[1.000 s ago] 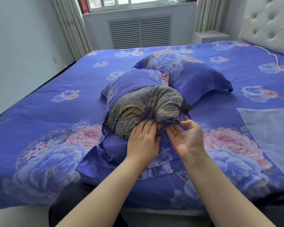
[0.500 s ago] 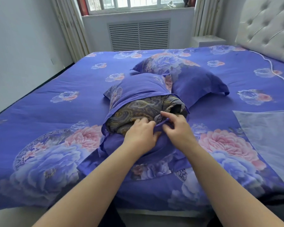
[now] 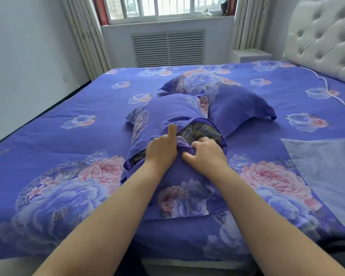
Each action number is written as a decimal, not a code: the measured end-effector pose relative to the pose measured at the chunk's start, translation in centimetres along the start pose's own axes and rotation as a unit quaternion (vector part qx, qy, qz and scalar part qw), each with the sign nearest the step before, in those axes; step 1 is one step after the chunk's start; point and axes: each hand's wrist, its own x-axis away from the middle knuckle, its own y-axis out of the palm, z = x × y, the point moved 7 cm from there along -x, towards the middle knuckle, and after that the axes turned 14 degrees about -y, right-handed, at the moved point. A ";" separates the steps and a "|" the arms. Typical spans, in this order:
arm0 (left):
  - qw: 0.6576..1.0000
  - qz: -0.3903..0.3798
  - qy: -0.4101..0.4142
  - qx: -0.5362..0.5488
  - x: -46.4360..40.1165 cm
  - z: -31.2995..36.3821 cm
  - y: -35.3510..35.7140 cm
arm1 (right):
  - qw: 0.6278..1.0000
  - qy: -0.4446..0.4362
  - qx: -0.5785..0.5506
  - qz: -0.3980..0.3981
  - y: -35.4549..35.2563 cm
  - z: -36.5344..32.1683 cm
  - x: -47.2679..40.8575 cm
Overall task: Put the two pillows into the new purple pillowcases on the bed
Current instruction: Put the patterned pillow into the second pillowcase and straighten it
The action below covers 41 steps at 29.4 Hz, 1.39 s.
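Note:
A pillow with a dark paisley cover lies in the middle of the bed, mostly inside a purple pillowcase; only a strip of it shows at the open end near me. My left hand grips the lower flap of the pillowcase at the opening, thumb pointing up. My right hand pinches the same flap edge beside it, fingers curled against the pillow. Behind lies a second pillow fully inside its purple floral pillowcase.
The bed carries a purple floral cover. A pale lilac cloth lies flat at the right. A white tufted headboard stands far right, a white nightstand beside it. A white cable runs across the cover.
Both hands took hold of the lower flap and pushed it up over the pillow's end. Much less of the paisley pillow shows now than a second ago.

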 end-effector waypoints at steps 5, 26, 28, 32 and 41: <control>0.999 0.038 0.011 0.020 -1.4 0.3 -0.3 | 0.980 0.002 -0.140 -0.142 -1.0 2.2 -1.8; 0.964 -0.005 -0.073 0.256 -0.6 -1.6 3.5 | 0.984 0.002 -0.180 0.013 2.0 6.0 -0.6; 0.968 -0.001 -0.083 0.238 -0.4 -1.9 3.3 | 0.979 0.041 -0.196 -0.022 2.8 5.6 -1.7; 0.977 -0.076 -0.104 0.171 -2.2 -2.1 3.3 | 0.971 0.079 -0.167 -0.151 3.3 5.2 -3.6; 0.981 0.018 -0.056 0.185 -0.7 -1.5 2.8 | 0.995 0.086 -0.056 -0.005 0.6 7.0 -1.8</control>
